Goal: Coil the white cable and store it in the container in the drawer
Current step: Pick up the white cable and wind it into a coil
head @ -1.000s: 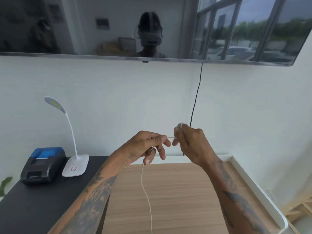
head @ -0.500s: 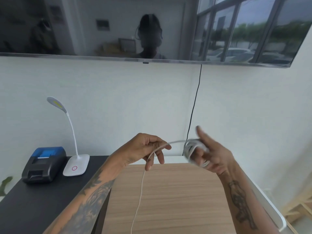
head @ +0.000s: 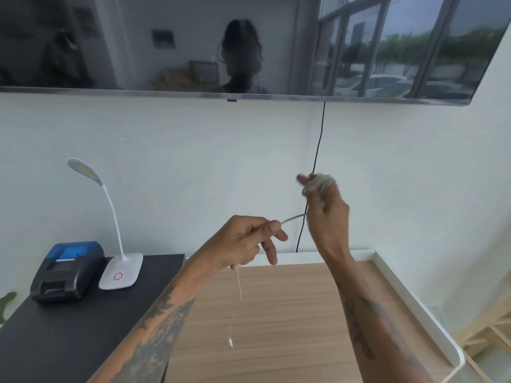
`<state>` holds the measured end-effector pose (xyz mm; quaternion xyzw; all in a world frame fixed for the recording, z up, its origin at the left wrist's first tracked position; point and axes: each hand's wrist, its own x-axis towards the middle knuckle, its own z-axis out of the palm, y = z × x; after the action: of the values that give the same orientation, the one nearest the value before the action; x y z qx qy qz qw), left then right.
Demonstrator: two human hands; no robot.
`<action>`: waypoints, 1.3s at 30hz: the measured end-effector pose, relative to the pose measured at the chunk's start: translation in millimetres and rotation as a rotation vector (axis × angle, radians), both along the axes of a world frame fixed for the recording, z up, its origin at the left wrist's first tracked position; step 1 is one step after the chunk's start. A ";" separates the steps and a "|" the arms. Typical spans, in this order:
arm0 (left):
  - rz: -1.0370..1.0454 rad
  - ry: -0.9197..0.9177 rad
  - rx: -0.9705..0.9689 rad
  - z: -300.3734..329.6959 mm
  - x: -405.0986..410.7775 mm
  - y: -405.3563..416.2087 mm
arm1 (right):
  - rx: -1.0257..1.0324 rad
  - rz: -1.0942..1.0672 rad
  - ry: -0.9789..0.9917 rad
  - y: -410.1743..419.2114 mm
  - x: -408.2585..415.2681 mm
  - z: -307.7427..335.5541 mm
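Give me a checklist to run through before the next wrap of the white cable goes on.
1. Coil seated on the right hand: ok, the loops of white cable sit wound around its fingers.
2. Feed under control: ok, the left hand pinches the strand leading across to the coil.
3. Loose tail free of snags: ok, it hangs from the left hand above the wooden surface, its end in view, touching nothing.
4. Black cord on the wall kept out of the coil: cannot tell, the right hand overlaps it.
5. Drawer and container ready: cannot tell, neither is in view.
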<state>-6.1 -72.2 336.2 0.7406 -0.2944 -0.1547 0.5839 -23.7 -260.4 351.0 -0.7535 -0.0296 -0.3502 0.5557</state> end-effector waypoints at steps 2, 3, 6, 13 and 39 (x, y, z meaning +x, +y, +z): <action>0.035 0.015 -0.023 6.2 4.3 9.1 | -0.437 -0.006 0.153 -5.5 0.9 -10.7; 0.042 0.019 -0.018 8.6 5.9 13.4 | -0.531 0.074 0.271 -9.7 -1.0 -15.8; 0.028 0.041 0.001 9.3 8.0 20.0 | -0.477 0.336 0.509 -18.6 -11.7 -25.7; -0.007 0.063 -0.027 1.1 8.6 14.1 | 0.045 0.852 0.698 -35.8 -26.9 -12.4; 0.160 -0.153 0.066 6.7 13.4 8.0 | 0.074 0.852 0.568 -12.6 -15.0 -24.6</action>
<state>7.2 -64.2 342.9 0.7903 -0.2727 -0.0604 0.5454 -38.7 -273.0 326.4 -0.7200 -0.1692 0.1250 0.6614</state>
